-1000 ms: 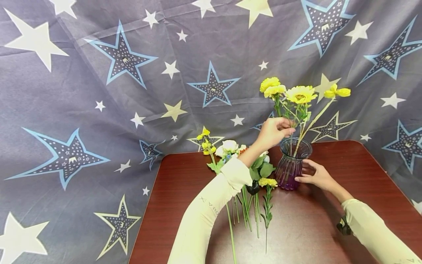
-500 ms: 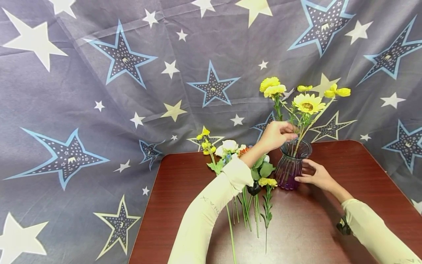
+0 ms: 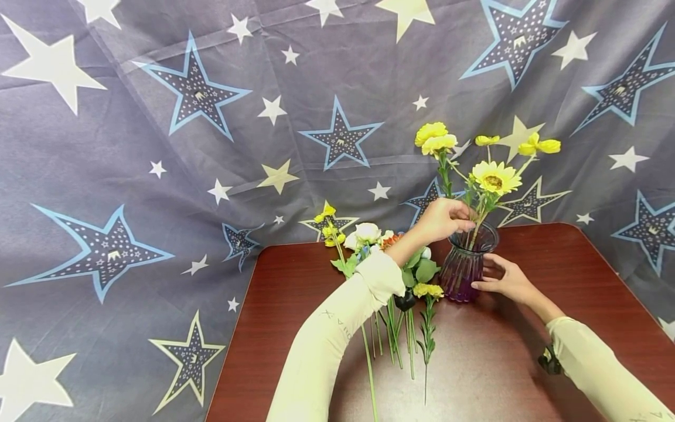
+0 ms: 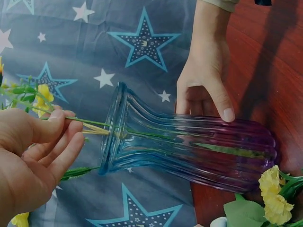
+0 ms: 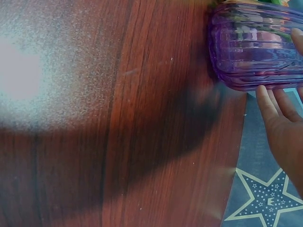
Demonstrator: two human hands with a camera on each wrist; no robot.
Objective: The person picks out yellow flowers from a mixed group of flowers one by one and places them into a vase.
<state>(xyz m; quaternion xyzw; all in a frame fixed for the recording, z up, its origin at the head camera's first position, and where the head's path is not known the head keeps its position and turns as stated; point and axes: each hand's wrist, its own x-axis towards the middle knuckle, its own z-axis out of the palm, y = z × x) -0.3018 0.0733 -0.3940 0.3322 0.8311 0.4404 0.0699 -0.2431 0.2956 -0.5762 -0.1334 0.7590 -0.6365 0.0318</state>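
Observation:
Pinched between the left hand's thumb and fingers is the thin green stem of a yellow sunflower with a brown centre. Its lower stem runs down inside a ribbed glass vase, blue at the rim and purple at the base, as the left wrist view shows. The right hand holds the vase's lower right side, thumb in front and fingers partly hidden behind. Yellow carnations and a stem with yellow blossoms also stand in the vase.
Left of the vase lies a pile of flowers with white roses and green leaves. A yellow-flowered sprig lies in front of it. The brown table meets a star-patterned cloth at its back edge.
The sunflower has gone lower and slightly right, its stem sinking deeper into the vase with the left hand. A yellow blossom behind it has come into sight. The right hand stays on the vase.

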